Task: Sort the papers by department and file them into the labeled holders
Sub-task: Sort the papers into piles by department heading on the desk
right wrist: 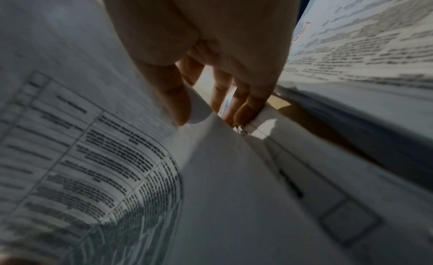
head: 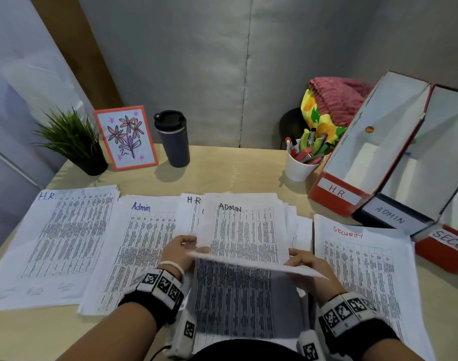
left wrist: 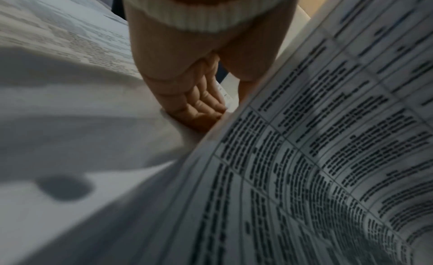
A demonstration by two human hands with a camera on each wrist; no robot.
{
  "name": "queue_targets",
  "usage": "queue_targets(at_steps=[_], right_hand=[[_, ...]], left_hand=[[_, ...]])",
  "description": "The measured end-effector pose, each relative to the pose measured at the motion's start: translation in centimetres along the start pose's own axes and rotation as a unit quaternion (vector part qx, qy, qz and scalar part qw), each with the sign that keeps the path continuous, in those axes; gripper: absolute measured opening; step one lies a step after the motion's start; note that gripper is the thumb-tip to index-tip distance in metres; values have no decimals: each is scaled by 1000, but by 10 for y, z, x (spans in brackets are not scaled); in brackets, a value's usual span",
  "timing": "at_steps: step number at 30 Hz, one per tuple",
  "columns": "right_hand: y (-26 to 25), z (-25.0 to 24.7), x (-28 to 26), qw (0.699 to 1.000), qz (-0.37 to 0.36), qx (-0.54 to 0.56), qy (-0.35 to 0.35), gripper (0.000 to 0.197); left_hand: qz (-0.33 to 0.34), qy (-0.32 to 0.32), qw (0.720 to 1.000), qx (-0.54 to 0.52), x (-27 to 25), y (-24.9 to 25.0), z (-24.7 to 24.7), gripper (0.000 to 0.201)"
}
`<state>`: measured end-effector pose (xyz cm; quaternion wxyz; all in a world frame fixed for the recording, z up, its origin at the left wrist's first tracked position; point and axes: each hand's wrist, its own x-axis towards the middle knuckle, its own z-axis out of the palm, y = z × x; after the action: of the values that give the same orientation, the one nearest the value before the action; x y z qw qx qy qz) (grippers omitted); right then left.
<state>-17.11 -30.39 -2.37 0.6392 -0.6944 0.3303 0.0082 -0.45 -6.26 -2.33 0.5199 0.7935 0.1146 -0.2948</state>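
Where sheet (head: pixel 248 267) curls, fingers (left wrist: pixel 199 106) half-hidden

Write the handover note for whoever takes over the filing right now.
Left hand and right hand both grip the lifted sheet over the unsorted stack, whose top page reads ADMIN.
Sorted piles on the desk: H.R. pile far left, Admin pile beside it, Security pile on the right.
Holders stand at right: H.R. holder, Admin holder, Security holder. The H.R. and Admin holders look empty.
Done: part of the sorting.
Left: place this sheet, finish the stack, file every pile.
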Motion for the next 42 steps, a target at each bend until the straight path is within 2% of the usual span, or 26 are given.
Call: queue_targets(at_steps=[2, 4, 7, 10, 12, 14, 16, 19, 20, 21, 22, 24, 26, 27, 28, 30, 32, 35, 36, 37, 38, 40, 42], right_hand=[[-1, -1, -2, 1000, -1, 13, -7, 31], [1, -2, -1, 999, 1, 38, -4, 31], [0, -1, -1, 998, 2, 70, 3, 35], [-2, 0, 0, 999, -1, 31, 17, 21], [-6, 1, 0, 1000, -3, 13, 23, 8], [-4, 2, 3, 999, -9, 7, 37, 15], [-2, 3, 7, 998, -4, -27, 50, 12], [2, 5, 13, 994, 6, -98, 51, 5], [3, 6, 15, 992, 10, -120, 44, 7], [3, 7, 15, 991, 13, -131, 37, 9], [3, 7, 16, 991, 14, -131, 29, 11], [2, 8, 14, 995, 18, -98, 24, 24], [0, 6, 11, 998, 22, -56, 34, 42], [-1, 5, 12, 998, 29, -38, 42, 50], [0, 4, 13, 998, 31, -28, 44, 54], [0, 2, 18, 998, 23, -45, 32, 47], [-3, 1, 20, 999, 18, -32, 18, 29], [-10, 2, 12, 996, -59, -59, 19, 10], [-9, 1, 12, 993, -81, -88, 19, 11], [-11, 1, 10, 992, -72, -101, 29, 12], [-13, 1, 7, 991, -81, -102, 36, 15], [-21, 1, 3, 992, -91, -74, 50, 21], [-39, 1, -4, 992, -102, -39, 69, 20]], left_hand=[[0, -7, 999, 32, 4, 1, -1, 46], [13, -9, 998, 58, 6, -1, -1, 49], [40, 12, 998, 47, 6, -5, -3, 33], [99, 36, 987, 124, 0, -6, -3, 20], [104, 15, 983, 153, -4, -6, -3, 18], [74, -27, 985, 156, -4, -6, -4, 27], [47, -97, 981, 161, -5, -4, -6, 39], [23, -158, 973, 168, -10, 4, -7, 29], [21, -159, 971, 179, -9, 4, -7, 35], [18, -150, 970, 191, -6, 3, -6, 44], [20, -136, 971, 194, -5, 3, -5, 44], [32, -109, 974, 194, -5, 2, -1, 23], [57, -115, 970, 206, -6, -1, 1, 10], [80, -118, 962, 232, -8, -2, 2, 10], [99, -116, 954, 257, -10, -2, -1, 21], [105, -118, 951, 265, -13, -6, -5, 46], [110, -129, 950, 264, -17, -6, -9, 53], [135, -139, 951, 242, -23, -2, -10, 40], [150, -143, 949, 239, -24, -1, -10, 27], [171, -149, 946, 232, -26, 1, -8, 11], [194, -140, 945, 224, -27, 1, -8, 15], [210, -86, 959, 168, -28, 0, -9, 37], [248, -17, 962, 115, -32, 11, -6, 22]])
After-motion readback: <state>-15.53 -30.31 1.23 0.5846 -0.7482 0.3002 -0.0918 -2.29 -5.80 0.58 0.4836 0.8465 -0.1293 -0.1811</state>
